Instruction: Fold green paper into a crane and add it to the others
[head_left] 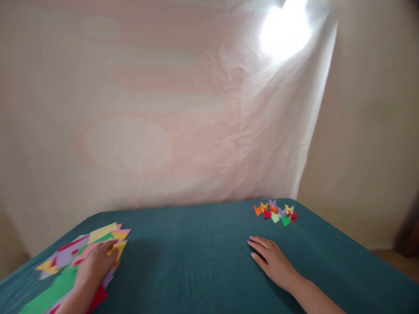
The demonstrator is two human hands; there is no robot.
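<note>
My left hand (97,261) is over a loose pile of colored paper sheets (54,285) at the left of the table. Its fingers are curled in, and they pinch a yellow paper sheet (121,249) near its edge. Green, pink, red, purple and pale yellow sheets lie spread under and around this hand, partly hidden by it. My right hand (273,261) rests palm down on the cloth right of the middle, its fingers stretched out and apart, holding nothing.
Several small folded paper birds (275,211) in orange, red, green, purple and yellow stand grouped at the far right of the table. A dark teal cloth (183,261) covers the table. Behind it hangs a pale sheet (196,131), with a bright light at upper right.
</note>
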